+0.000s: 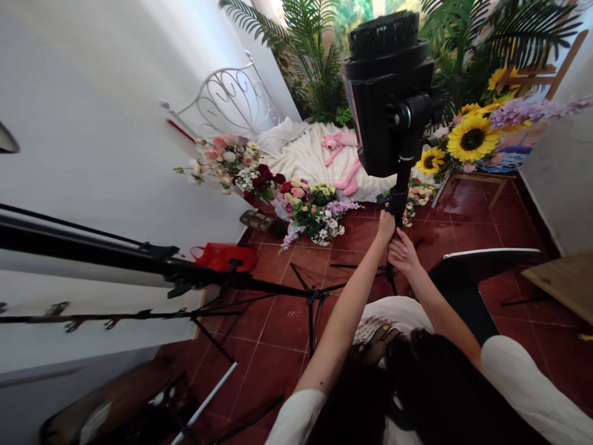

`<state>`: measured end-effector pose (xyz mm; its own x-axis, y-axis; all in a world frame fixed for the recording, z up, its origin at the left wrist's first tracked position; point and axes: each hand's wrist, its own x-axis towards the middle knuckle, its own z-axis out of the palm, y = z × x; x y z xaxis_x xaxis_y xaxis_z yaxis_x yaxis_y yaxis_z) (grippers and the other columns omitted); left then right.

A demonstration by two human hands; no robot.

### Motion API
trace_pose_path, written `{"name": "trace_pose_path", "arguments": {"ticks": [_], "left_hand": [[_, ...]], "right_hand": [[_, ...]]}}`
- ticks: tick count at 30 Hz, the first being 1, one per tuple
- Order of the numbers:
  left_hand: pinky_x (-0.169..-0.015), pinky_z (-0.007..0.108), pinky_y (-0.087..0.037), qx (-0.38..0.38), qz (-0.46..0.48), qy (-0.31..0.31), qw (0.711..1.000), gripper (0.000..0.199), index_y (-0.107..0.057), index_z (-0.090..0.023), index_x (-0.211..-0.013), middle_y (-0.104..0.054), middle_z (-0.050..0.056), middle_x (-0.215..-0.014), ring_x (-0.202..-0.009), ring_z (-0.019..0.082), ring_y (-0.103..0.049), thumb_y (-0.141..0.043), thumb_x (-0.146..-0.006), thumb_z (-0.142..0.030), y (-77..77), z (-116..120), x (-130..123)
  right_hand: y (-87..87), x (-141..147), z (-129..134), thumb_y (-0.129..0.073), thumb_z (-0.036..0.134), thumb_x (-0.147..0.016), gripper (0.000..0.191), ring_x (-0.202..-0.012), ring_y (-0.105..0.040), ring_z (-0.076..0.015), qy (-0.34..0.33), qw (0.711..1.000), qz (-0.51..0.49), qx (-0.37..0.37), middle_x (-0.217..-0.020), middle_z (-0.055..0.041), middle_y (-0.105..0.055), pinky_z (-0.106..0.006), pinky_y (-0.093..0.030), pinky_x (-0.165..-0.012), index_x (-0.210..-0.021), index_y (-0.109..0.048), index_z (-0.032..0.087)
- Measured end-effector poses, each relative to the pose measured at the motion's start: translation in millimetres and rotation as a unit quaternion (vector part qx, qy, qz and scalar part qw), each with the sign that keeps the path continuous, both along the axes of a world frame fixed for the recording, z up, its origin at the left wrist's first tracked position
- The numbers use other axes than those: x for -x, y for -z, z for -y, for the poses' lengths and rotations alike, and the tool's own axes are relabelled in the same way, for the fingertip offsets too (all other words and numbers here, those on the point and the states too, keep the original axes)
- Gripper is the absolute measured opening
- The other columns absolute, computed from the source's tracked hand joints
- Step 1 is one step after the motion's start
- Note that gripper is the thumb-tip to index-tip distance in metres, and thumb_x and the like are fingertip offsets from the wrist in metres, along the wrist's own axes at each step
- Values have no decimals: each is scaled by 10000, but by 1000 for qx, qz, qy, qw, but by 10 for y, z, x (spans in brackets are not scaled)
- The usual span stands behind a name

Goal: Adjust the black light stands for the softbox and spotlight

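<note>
A black studio light (386, 105) stands upright on a dark light stand (399, 191) in front of me. My left hand (387, 227) is closed round the stand just below the bracket under the lamp. Slightly lower, my right hand (404, 252) has its fingers curled on the same stand, close beside the left. What lies inside the right hand's fingers is mostly hidden. Below the hands, the stand's spread legs show partly behind my arms.
Tripod legs (311, 293) of another stand spread on the red tiles at left, with a long black pole (92, 247) slanting across. Flower bouquets (310, 207) and a pink plush toy (346, 143) lie by a metal-framed bed. Sunflowers (472, 137) stand at right.
</note>
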<state>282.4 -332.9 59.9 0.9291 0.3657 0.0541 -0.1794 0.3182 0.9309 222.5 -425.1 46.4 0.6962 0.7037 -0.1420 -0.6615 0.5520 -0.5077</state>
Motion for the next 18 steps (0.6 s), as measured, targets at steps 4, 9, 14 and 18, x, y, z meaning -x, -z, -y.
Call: {"name": "trace_pose_path", "arguments": {"ticks": [4, 9, 14, 18], "left_hand": [[-568, 253, -461, -12, -3, 8, 1000, 354, -422, -221, -588, -448, -7, -489, -589, 138, -571, -462, -860, -445, -21, -7, -2], [-652, 272, -520, -7, 9, 17, 1000, 212, -397, -222, -612, -485, -3, -515, -626, 143, -600, -434, -805, -301, -58, -12, 9], [-659, 275, -529, -3, 2, 23, 1000, 211, -406, -223, -606, -490, 3, -511, -640, 151, -609, -434, -807, -282, -74, -31, 30], [-649, 274, -531, -4, -1, 44, 999, 247, -425, -215, -592, -498, 13, -519, -665, 161, -619, -445, -827, -285, -46, -50, 22]], "right_hand": [[-41, -75, 116, -807, 529, -734, 578, -380, -209, -73, 119, 945, 179, 249, -415, 94, -292, -245, -156, -367, -555, -330, 255], [-232, -74, 303, -689, 428, -829, 555, -535, -263, -99, 213, 750, 484, 397, -535, 56, -281, -272, -245, -537, -558, -248, 229], [-378, -3, 251, -515, 103, -761, 301, -632, -349, -148, 144, 616, 634, 445, -595, 8, -381, -301, -233, -586, -581, -301, 214], [-375, 32, 234, -567, 118, -750, 281, -676, -414, -164, 197, 629, 616, 432, -639, 12, -431, -292, -338, -643, -625, -343, 233]]}}
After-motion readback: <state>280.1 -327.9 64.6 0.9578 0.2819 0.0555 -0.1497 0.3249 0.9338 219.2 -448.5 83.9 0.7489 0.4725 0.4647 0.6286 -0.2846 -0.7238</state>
